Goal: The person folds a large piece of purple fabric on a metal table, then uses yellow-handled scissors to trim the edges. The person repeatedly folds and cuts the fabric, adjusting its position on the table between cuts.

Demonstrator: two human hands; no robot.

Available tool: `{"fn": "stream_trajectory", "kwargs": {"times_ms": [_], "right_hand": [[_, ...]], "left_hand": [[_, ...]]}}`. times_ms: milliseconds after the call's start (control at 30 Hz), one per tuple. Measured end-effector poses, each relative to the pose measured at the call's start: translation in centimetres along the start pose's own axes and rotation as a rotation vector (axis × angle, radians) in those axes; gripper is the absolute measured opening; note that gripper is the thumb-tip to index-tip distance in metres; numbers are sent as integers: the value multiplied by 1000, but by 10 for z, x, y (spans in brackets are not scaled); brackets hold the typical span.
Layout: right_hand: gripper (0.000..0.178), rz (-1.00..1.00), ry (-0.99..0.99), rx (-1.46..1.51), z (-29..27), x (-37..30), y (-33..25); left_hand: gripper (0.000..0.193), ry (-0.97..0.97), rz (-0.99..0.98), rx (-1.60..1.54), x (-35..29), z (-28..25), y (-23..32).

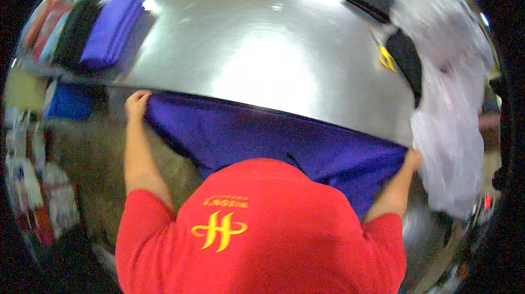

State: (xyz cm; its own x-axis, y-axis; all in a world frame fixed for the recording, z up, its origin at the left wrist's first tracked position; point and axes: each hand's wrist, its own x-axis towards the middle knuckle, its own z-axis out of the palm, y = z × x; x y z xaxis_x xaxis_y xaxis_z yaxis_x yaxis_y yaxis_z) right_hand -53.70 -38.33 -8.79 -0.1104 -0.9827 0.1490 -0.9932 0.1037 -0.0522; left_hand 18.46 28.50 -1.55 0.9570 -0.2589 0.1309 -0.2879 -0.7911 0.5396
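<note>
Head cam: I see L hand [138, 105] pinching one end of the top edge of the purple cloth [262, 133], R hand [414, 159] gripping the other; cloth's stretched btwn them, hanging along the near edge of the metal table [191, 48]. Blurry, can't tell if it touches the surface. Folded purple stack [112, 29] by surface's L edge, yellow-handled scissors [386, 59] twd R edge. Step, I'd judge: spreading cloth taut. Next move prob. calls for both ends level, slack out.
</note>
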Motion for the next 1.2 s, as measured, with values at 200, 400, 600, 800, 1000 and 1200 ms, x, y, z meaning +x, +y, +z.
{"fn": "stream_trajectory", "kwargs": {"times_ms": [200,400,600,800,1000,1200], "right_hand": [[30,-137,141,-60,-9,8,22],[27,-88,102,-37,-14,11,23],[29,-89,96,-34,-24,4,17],[29,-22,5,2,-21,13,22],[29,-8,79,-119,-26,6,11],[32,100,100,8,-42,-22,-2]], "left_hand": [[19,-6,-39,117,10,22,26],[18,7,-134,135,13,32,34],[19,-15,-129,106,13,31,33],[19,1,-80,138,9,30,36],[19,40,-88,154,9,38,34],[19,3,17,147,-2,35,58]]}}
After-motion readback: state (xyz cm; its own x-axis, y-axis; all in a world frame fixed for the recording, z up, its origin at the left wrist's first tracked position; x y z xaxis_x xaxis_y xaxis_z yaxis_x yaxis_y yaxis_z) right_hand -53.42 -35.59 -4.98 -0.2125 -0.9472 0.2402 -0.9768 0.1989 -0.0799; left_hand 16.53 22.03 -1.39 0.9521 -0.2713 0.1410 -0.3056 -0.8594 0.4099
